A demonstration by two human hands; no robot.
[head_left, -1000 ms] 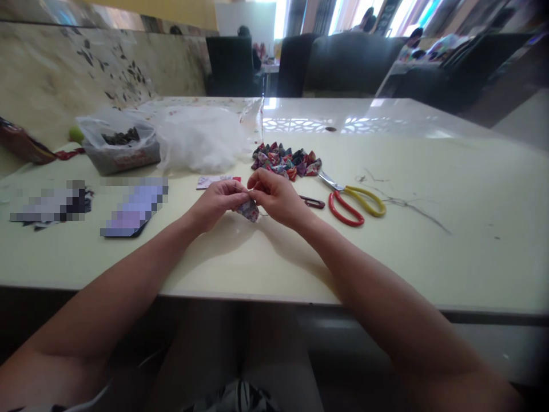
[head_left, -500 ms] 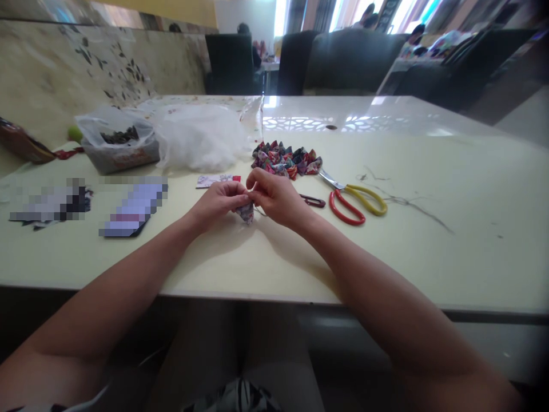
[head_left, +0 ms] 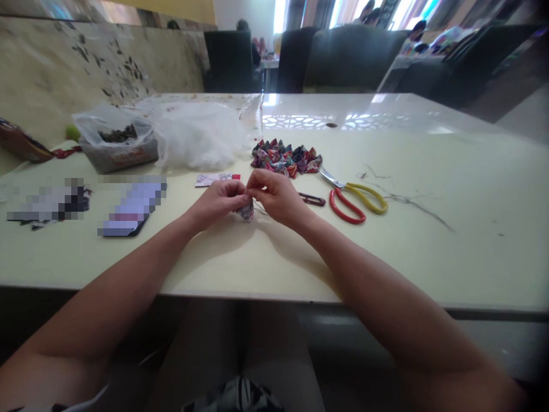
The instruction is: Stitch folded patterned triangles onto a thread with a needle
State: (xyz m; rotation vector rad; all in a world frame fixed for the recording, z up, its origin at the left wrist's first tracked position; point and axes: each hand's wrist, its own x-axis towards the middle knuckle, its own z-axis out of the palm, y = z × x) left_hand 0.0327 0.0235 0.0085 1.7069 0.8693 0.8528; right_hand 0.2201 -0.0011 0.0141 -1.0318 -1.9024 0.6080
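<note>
My left hand (head_left: 219, 201) and my right hand (head_left: 277, 196) meet over the middle of the pale table (head_left: 450, 252). Between their fingertips they pinch a small patterned fabric piece (head_left: 246, 212), which hangs just above the tabletop. A thin thread runs from the piece toward my right hand. Behind my hands lies a pile of similar colourful fabric pieces (head_left: 285, 157). Red-and-yellow scissors (head_left: 354, 199) rest to the right of my right hand. A small dark clipper (head_left: 313, 199) lies beside that hand.
A heap of white stuffing (head_left: 199, 136) and a plastic bag with dark bits in a box (head_left: 115, 145) sit at the back left. A phone (head_left: 131, 209) lies at the left. Loose threads (head_left: 407, 203) trail at the right. Dark chairs (head_left: 347, 60) stand behind the table.
Both hands stay together on the fabric piece; the fingers shifted slightly and the piece turned a little under them. The view drifted slightly.
</note>
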